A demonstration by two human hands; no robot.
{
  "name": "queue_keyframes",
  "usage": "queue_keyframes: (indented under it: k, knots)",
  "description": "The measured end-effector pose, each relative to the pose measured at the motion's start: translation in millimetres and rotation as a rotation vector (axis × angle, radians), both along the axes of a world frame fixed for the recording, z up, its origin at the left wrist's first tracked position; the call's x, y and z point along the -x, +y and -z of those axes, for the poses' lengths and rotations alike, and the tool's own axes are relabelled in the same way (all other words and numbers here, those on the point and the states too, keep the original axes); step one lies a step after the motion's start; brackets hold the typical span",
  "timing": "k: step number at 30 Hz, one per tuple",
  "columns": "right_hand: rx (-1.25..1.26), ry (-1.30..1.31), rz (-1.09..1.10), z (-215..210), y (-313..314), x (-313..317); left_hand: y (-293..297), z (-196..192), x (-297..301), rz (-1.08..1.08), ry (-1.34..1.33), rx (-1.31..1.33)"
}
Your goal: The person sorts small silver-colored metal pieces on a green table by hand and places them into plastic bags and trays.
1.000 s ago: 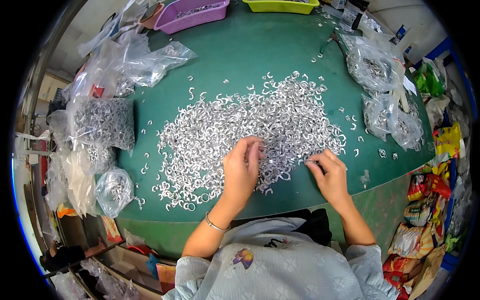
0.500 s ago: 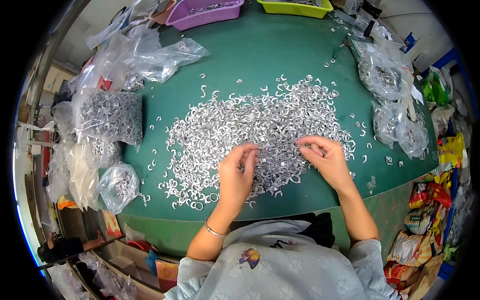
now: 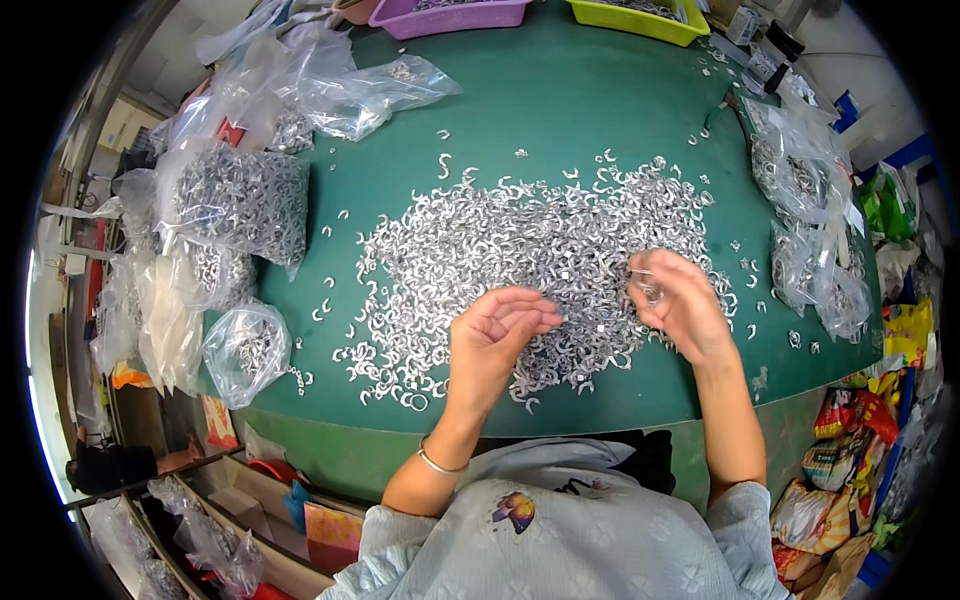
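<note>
Shiny silver pieces (image 3: 480,240), mostly small open crescents, lie heaped at the green counter (image 3: 520,95)'s near middle. The right hand (image 3: 688,308)'s grip curls around a few; whether the left hand (image 3: 492,328)'s is closed, I cannot tell.

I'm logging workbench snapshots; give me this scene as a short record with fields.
Surface: green tabletop
Centre: heap of small silver C-shaped metal pieces
Left hand: over the heap; contents unclear
Right hand: over the heap, apparently small shiny pieces in its grip
Far edge: purple tray, yellow-green tray
Left side: filled clear plastic bags
</note>
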State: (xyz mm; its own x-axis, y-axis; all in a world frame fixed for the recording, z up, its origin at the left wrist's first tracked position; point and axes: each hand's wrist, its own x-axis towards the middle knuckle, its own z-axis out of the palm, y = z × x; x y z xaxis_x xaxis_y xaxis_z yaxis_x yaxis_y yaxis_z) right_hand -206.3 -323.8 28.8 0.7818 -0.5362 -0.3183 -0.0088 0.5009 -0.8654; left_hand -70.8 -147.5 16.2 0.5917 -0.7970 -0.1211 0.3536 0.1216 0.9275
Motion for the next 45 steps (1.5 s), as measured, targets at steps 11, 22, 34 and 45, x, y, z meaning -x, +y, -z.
queue_keyframes:
  k: [11,22,34,45]
  knots:
    - [0.596,0.216,-0.012,1.2,16.4,5.9,-12.5,3.6,18.3,0.02,-1.245,-0.464]
    - [1.521,0.367,-0.104,11.3,40.8,6.3,-13.0,-2.9,12.4,-0.074,-0.838,-0.18]
    - [1.108,0.248,0.081,10.8,21.3,30.7,-47.1,-53.6,33.2,0.147,-0.848,-0.088]
    - [0.855,0.238,-0.027,3.0,33.7,53.8,-243.1,-52.8,127.6,0.555,-0.927,0.204]
